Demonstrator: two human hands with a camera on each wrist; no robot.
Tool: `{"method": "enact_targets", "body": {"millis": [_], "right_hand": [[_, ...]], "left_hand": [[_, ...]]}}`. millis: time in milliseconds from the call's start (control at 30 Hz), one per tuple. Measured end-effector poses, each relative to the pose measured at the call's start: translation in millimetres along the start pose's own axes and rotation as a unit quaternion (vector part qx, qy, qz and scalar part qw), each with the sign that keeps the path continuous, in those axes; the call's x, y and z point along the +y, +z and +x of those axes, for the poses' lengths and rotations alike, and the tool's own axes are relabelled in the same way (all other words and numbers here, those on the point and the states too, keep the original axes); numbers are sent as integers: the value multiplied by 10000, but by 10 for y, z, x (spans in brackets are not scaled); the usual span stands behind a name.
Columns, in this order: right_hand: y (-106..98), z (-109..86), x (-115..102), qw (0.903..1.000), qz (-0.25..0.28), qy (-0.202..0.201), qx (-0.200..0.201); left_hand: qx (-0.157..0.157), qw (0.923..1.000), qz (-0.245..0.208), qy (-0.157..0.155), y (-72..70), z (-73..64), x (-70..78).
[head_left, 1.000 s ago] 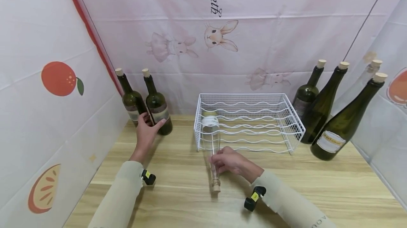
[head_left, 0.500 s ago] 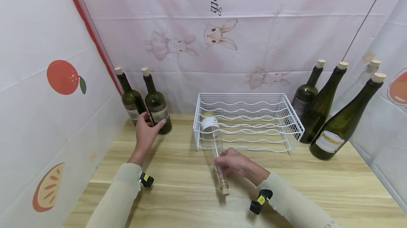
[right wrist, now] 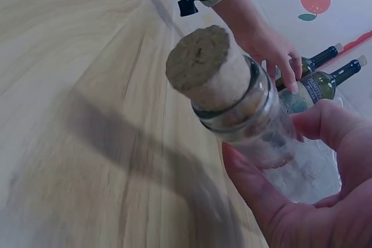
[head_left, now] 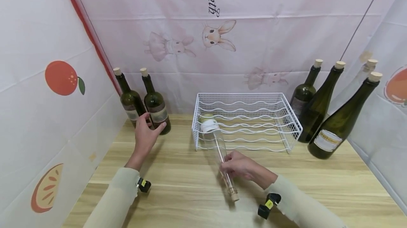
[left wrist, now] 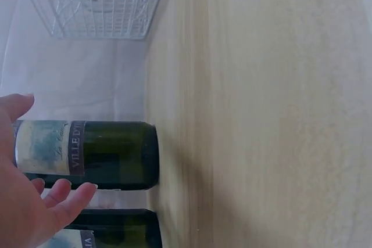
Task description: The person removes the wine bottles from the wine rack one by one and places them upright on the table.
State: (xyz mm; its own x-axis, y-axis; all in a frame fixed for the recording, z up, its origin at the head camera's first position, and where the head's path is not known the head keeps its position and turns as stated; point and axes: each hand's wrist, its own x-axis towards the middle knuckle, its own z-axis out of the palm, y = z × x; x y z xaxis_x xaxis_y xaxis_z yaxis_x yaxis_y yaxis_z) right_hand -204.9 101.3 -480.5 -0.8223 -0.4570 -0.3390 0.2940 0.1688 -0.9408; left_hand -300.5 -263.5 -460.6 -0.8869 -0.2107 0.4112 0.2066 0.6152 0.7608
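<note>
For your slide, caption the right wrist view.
Right hand grips a corked clear bottle above the table.

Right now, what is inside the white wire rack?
The white wire rack holds the body of one clear bottle in its left slot; the neck sticks out, gripped by the right hand. Other slots look bare.

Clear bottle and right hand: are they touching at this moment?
Touching. The right wrist view shows the right hand with fingers and thumb curled round the clear bottle neck just below its cork.
</note>
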Motion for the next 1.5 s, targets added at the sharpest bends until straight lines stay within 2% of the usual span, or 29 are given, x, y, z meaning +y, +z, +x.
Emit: {"method": "enact_targets", "body": {"millis": [167,333,767,900,1033,1167,1233,1300,1433,1500], "right_hand": [[-93,-111,-17,9998,-133,-103,-88],[-196,-192,-32,9989,-425,-203,24],[-366,-330,-69,9947,-973,-292,127],[-424,-357,-79,9915,-1227,-338,274],[-477,-400,-72,9862,-1542,-478,368],[-542,-436,-31,9807,-1811,-619,395],[-578,-454,-13,9760,-2032,-646,443],[-620,-480,-3,9666,-2400,-669,596],[-697,-525,-2,9394,-3224,-690,936],[-728,-539,-4,9244,-3587,-836,992]], "left_hand": [[-47,9994,274,216,-5,-32,41],[-82,9977,507,439,-14,-65,106],[-194,9907,682,1161,25,-186,266],[-360,9897,582,1259,59,-226,334],[-708,9904,328,1144,81,-282,391],[-931,9880,386,1169,103,-328,420],[-966,9861,507,1252,112,-346,435],[-989,9839,610,1358,123,-362,445],[-969,9788,711,1659,131,-386,478],[-911,9757,747,1849,136,-390,494]]}}
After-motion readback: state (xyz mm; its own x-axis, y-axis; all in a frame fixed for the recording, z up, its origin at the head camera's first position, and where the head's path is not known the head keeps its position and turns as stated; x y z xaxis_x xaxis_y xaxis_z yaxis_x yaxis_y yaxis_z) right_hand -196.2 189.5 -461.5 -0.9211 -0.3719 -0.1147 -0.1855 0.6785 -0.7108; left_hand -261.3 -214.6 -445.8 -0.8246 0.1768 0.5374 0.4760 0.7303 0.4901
